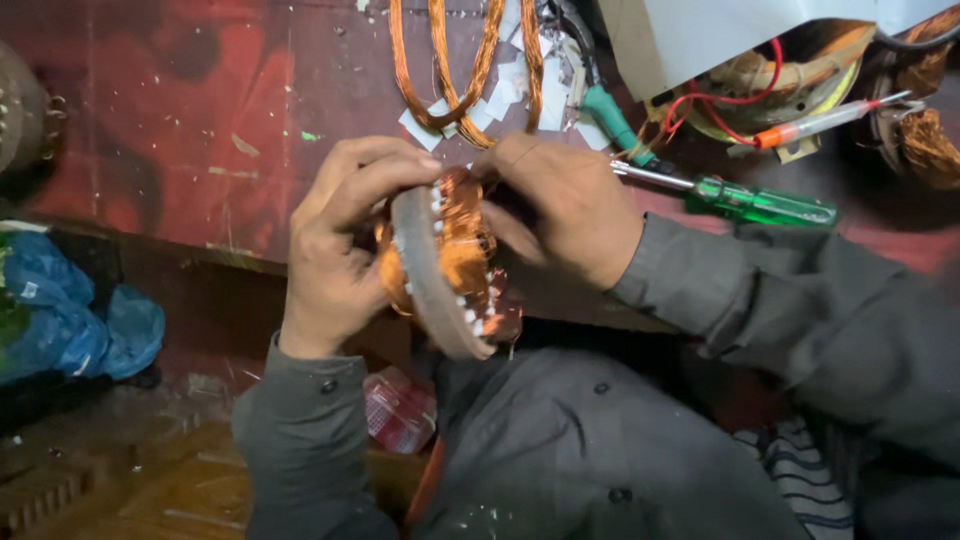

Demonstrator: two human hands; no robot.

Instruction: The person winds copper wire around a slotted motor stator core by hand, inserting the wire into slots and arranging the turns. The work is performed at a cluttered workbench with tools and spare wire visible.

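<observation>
Both my hands hold a round motor stator point(437, 282), a grey ring of metal wound with copper wire and studded with white insulation tabs. It is tilted on edge above my lap. My left hand point(340, 240) grips its left rim, fingers curled over the top. My right hand point(565, 205) covers the right side, fingers pressing into the copper windings point(462, 228).
Loops of loose copper wire point(460, 70) and white paper scraps point(520, 85) lie on the red worktop point(190, 110). A green-handled screwdriver point(745, 200) lies to the right, beside another wound motor with red leads point(770, 75). A blue plastic bag point(60, 320) sits lower left.
</observation>
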